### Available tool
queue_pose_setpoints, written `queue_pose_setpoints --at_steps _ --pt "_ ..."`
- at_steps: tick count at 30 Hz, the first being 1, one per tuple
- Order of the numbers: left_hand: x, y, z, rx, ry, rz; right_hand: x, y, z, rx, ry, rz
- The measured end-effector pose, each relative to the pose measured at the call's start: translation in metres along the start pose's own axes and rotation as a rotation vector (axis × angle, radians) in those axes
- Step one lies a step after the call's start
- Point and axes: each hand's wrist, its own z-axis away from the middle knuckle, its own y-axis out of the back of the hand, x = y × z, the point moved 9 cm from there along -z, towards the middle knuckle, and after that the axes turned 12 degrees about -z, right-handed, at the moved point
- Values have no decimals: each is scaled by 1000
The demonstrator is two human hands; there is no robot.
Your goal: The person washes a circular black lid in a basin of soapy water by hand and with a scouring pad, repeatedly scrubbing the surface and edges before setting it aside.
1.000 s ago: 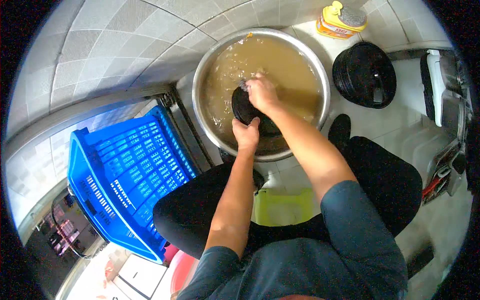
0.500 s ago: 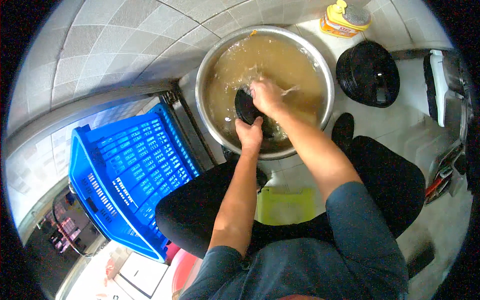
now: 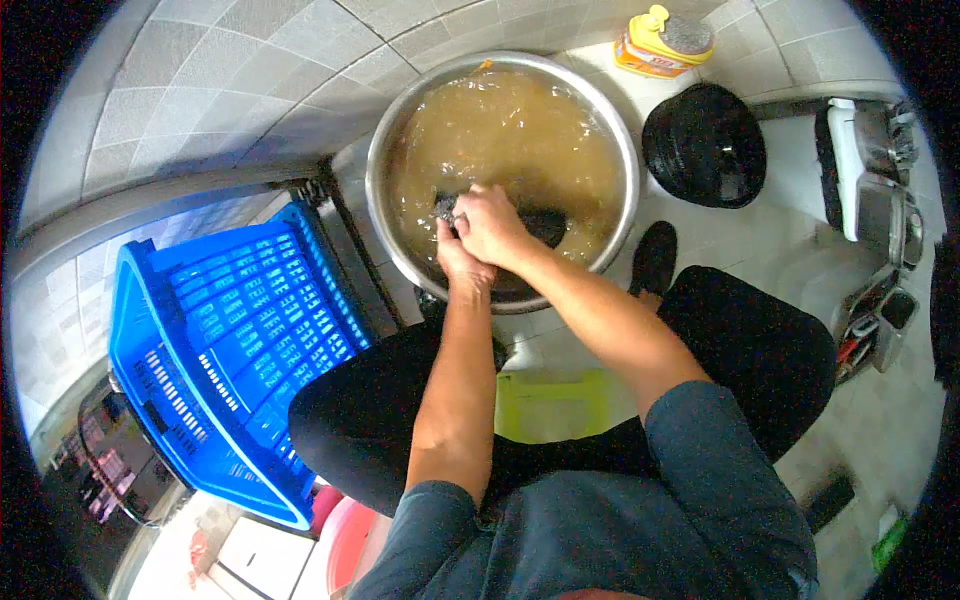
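A wide steel basin (image 3: 628, 190) holds cloudy brown water (image 3: 500, 130). My left hand (image 3: 463, 260) and my right hand (image 3: 490, 222) are together over its near side, fingers closed and touching. Between them a dark grey, rough clump like a scouring pad (image 3: 446, 206) sticks out to the left, partly hidden by the fingers. Just right of my right wrist, a black dish (image 3: 545, 228) shows in the water; my right hand and forearm hide part of it.
Black dishes (image 3: 705, 145) are stacked on the floor right of the basin. Behind them stands a yellow and orange bottle (image 3: 655, 48) with a grey scourer (image 3: 687, 36) on it. A blue crate (image 3: 235, 310) leans at left. A green stool (image 3: 550, 405) is below me.
My hands have come together and shifted left. The black dish, gripped by my left hand before, now lies right of my hands. The whole view has shifted slightly.
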Motion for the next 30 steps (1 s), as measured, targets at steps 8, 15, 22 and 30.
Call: queue_pose_setpoints --at_steps 8,15,22,30 --pt "-28 7 -13 98 28 110 29 49 62 140 -134 235" --pt "-32 35 -37 268 10 -114 137 73 31 191 -290 395" --pt "-20 15 -3 182 158 -62 138 19 -13 -100 -315 531" --pt "-17 13 -19 -61 82 92 20 -19 -5 -71 161 134"
